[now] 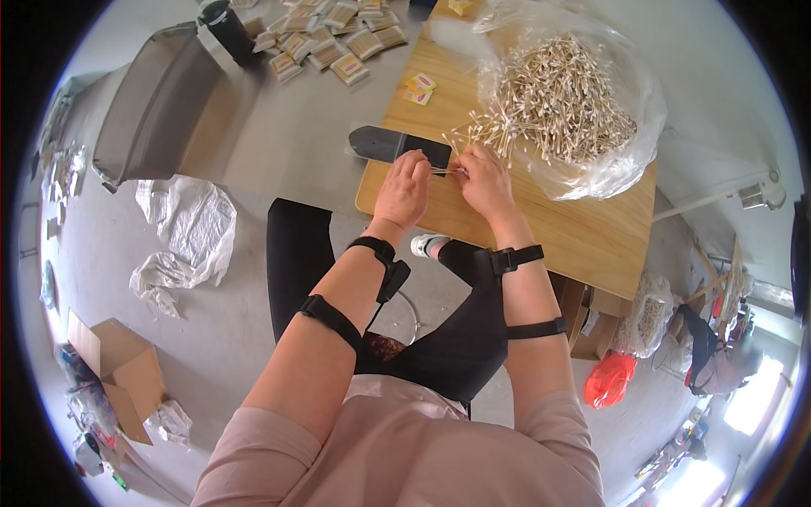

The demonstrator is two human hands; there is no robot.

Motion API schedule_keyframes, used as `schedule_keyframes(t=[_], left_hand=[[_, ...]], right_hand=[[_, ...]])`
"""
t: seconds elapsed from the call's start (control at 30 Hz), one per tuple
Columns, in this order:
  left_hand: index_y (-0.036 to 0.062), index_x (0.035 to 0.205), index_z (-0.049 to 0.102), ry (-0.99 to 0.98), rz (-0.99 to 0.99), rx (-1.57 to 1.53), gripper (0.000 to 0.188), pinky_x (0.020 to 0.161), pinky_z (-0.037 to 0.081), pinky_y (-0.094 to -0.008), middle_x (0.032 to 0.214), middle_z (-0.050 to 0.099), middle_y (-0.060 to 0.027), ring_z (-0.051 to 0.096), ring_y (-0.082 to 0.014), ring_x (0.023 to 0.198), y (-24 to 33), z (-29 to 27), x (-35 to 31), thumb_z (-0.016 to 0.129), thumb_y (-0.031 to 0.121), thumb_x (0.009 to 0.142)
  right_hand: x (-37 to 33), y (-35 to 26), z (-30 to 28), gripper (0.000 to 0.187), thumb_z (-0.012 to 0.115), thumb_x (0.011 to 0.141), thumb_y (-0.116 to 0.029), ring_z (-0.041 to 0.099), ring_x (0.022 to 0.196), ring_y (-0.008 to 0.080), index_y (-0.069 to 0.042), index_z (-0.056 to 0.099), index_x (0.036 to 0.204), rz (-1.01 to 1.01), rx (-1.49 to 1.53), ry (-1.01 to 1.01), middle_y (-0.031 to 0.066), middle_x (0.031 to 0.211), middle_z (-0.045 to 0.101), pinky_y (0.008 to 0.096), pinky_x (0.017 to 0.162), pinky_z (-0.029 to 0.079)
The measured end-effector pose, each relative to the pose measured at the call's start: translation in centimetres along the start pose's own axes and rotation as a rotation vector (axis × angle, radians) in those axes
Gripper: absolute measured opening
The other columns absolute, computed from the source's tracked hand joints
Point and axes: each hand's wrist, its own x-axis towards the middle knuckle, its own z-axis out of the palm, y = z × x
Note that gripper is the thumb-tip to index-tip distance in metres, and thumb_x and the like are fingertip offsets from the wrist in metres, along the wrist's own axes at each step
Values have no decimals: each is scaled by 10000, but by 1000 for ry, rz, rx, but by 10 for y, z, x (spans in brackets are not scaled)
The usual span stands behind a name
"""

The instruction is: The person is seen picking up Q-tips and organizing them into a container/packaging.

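Observation:
My left hand (403, 191) and my right hand (486, 183) are close together over the near edge of the wooden table. A few thin cotton swabs (443, 171) stretch between them, with the fingers of both hands pinched on the ends. Just beyond my hands lies a flat dark holder (378, 144) with a rounded left end. Past my right hand, a heap of loose cotton swabs (564, 100) fills an opened clear plastic bag (629, 165). Some swabs spill out of the heap toward my fingers.
Small yellow cards (420, 87) lie on the wooden table (583, 245). Several packed swab bundles (348, 68) are piled at the far left, beside a black cup (226, 32) and a grey plastic bin (160, 101). A cardboard box (127, 372) and white plastic sheeting (190, 232) lie on the floor.

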Motion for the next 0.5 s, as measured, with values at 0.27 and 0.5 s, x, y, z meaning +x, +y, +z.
schedule_keyframes(t=[0.27, 0.5], left_hand=[[21, 984, 538, 7, 4, -9, 126, 993, 439, -403, 1100, 566, -129, 529, -316, 1170, 6, -3, 1, 564, 78, 874], [17, 990, 546, -44, 45, 60, 138, 996, 440, -403, 1105, 567, -129, 529, -314, 1173, 1, -2, -1, 564, 61, 860]], right_hand=[[-4, 12, -5, 58, 691, 792, -90, 590, 943, 274, -96, 642, 822, 147, 2, 64, 48, 927, 596, 390, 803, 491], [-17, 23, -1, 56, 672, 817, -79, 593, 878, 312, -84, 623, 843, 235, 60, 259, 80, 881, 607, 419, 749, 479]])
